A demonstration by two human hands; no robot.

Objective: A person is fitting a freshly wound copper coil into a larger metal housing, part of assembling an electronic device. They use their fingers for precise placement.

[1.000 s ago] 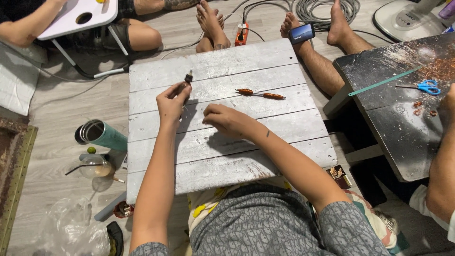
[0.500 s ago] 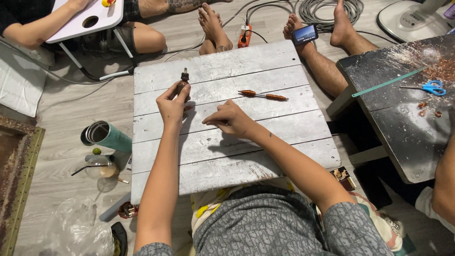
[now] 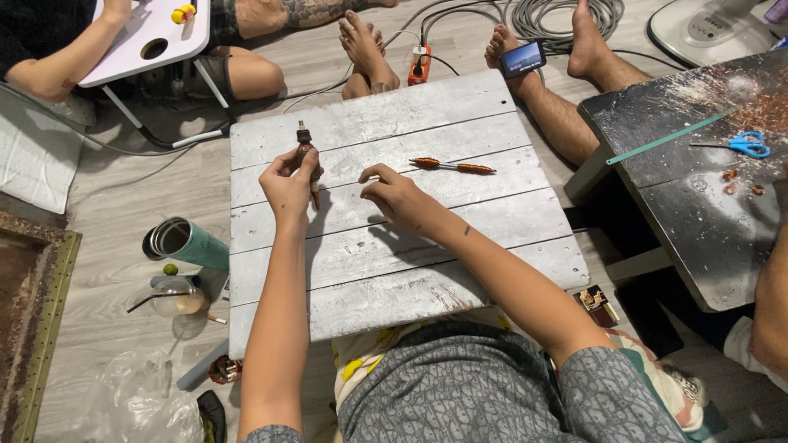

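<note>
The left hand (image 3: 289,182) is closed around a small copper-wound part (image 3: 307,156), fingers and thumb pinched on its body so that its dark tip sticks out above the knuckles and a thin reddish end pokes out below the palm; the part is held upright just over the grey plank desk (image 3: 460,271). Just to the right of that hand, the right hand (image 3: 394,197) rests low over the boards with its fingers loosely curled and apart, gripping nothing (whether the fingertips actually touch the wood cannot be told). Beyond the right hand, a little farther up the desk, lies a thin rod with two copper-wound ends (image 3: 452,166), flat across a plank and clear of both hands. Off the desk, down to the left of the left hand, a teal tumbler (image 3: 185,243) lies tipped on the floor, with a clear glass cup (image 3: 174,299) just below it. Well to the right of the right hand stands a darker, scuffed desk (image 3: 706,221), with blue-handled scissors (image 3: 747,145) lying on it. Past the far edge of the plank desk, other people's bare feet (image 3: 365,45) rest on the floor beside an orange power strip (image 3: 419,66).
</note>
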